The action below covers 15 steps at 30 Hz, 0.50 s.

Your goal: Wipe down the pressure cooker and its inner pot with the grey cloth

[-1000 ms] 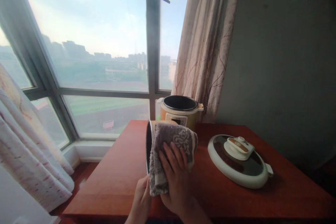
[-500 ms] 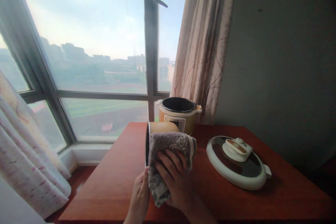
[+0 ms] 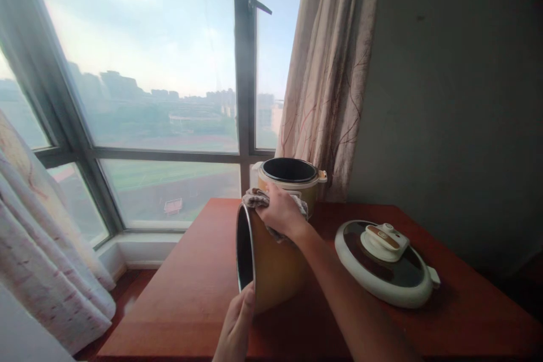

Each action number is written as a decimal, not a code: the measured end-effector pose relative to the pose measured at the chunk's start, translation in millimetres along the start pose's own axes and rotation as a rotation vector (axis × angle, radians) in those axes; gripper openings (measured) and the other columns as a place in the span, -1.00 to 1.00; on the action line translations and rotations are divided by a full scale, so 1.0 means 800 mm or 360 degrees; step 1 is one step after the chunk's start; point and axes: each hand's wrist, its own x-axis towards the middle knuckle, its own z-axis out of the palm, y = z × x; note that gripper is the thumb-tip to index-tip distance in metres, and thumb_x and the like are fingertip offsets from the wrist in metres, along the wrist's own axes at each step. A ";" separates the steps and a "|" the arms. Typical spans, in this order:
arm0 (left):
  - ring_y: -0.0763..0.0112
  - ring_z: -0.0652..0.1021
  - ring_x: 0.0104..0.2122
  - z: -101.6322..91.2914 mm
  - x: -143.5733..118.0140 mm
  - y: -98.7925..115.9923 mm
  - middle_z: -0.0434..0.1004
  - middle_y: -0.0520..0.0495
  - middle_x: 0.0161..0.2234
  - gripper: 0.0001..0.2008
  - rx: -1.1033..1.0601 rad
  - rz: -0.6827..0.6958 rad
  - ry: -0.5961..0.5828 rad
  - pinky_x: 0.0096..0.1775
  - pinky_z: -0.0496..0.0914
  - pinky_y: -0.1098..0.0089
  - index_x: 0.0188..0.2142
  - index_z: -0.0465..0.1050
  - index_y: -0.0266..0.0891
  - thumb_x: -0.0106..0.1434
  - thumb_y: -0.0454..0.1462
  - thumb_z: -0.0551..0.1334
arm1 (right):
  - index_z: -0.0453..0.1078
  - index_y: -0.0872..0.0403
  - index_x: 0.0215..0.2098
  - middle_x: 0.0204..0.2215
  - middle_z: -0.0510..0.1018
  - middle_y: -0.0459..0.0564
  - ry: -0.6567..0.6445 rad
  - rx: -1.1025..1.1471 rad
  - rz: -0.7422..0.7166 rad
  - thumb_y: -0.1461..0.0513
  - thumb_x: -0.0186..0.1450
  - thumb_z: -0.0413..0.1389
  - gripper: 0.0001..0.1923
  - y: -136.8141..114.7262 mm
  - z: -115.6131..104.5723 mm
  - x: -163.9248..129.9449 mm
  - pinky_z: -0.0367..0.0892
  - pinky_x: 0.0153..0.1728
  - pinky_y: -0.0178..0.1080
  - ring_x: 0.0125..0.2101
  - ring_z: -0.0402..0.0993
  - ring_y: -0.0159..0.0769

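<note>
A golden inner pot (image 3: 278,271) with a dark inside lies tilted on its side, its mouth facing left. My left hand (image 3: 237,317) pinches the pot's rim at the lower front, thumb on the outside. Pressed to the top of the pot, my right hand (image 3: 282,209) is closed over a grey-brown towel (image 3: 257,198), which is bunched near the upper rim. Part of the towel is hidden under that hand. Just behind stands the rice cooker body (image 3: 292,172), open at the top with a dark inside.
On the right of the reddish wooden table (image 3: 169,305) lies a round white lid (image 3: 382,260) with a dark centre and a handle. A window (image 3: 153,68) and a curtain (image 3: 326,68) stand behind the table.
My right hand has moved up and away with the towel, from the pot's near side to its top. The pot's golden side is now uncovered. My left hand stays at the rim.
</note>
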 end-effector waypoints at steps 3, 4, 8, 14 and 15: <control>-0.06 0.54 0.06 -0.015 0.001 -0.031 0.63 -0.25 -0.02 -0.34 0.0145 0.0127 0.0101 0.10 0.43 0.11 -0.10 0.66 -0.22 0.11 0.26 0.27 | 0.49 0.05 -0.14 -0.14 0.64 0.14 -0.0038 -0.0130 0.0000 0.08 0.31 0.09 -0.73 -0.005 -0.002 -0.001 0.32 -0.08 -0.13 -0.08 0.54 -0.04; -0.07 0.55 0.03 -0.021 0.004 -0.039 0.64 -0.24 -0.04 -0.34 0.0217 0.0170 0.0093 0.09 0.44 0.11 -0.12 0.67 -0.21 0.09 0.26 0.27 | 0.50 0.03 -0.20 -0.16 0.64 0.11 -0.0041 -0.0160 -0.0022 0.08 0.33 0.08 -0.75 -0.006 -0.003 -0.003 0.31 -0.09 -0.14 -0.10 0.54 -0.05; -0.03 0.61 -0.21 -0.040 0.016 -0.056 0.69 -0.27 -0.26 -0.29 0.0483 0.0326 -0.0119 -0.09 0.52 0.11 -0.33 0.70 -0.22 0.03 0.35 0.22 | 0.50 -0.03 -0.12 -0.12 0.64 0.02 -0.0024 -0.0117 -0.0199 0.12 0.34 0.08 -0.78 -0.008 -0.006 -0.013 0.30 -0.05 -0.18 -0.06 0.52 -0.12; 0.00 0.58 -0.20 -0.020 -0.003 -0.055 0.68 -0.26 -0.25 -0.33 0.0516 0.0482 0.0024 -0.05 0.47 0.15 -0.28 0.71 -0.19 0.15 0.31 0.16 | 0.45 0.02 0.07 0.06 0.57 0.02 0.0050 -0.0008 -0.0387 0.20 0.30 0.09 -0.63 0.000 -0.002 -0.031 0.20 0.17 -0.13 0.09 0.42 -0.14; 0.00 0.58 -0.19 -0.015 -0.008 -0.055 0.68 -0.25 -0.23 -0.34 0.0504 0.0490 0.0099 -0.04 0.46 0.15 -0.27 0.71 -0.19 0.16 0.30 0.16 | 0.43 0.04 0.09 0.09 0.55 0.04 0.0072 0.0006 -0.0435 0.21 0.29 0.09 -0.59 0.001 -0.001 -0.035 0.17 0.20 -0.11 0.13 0.39 -0.13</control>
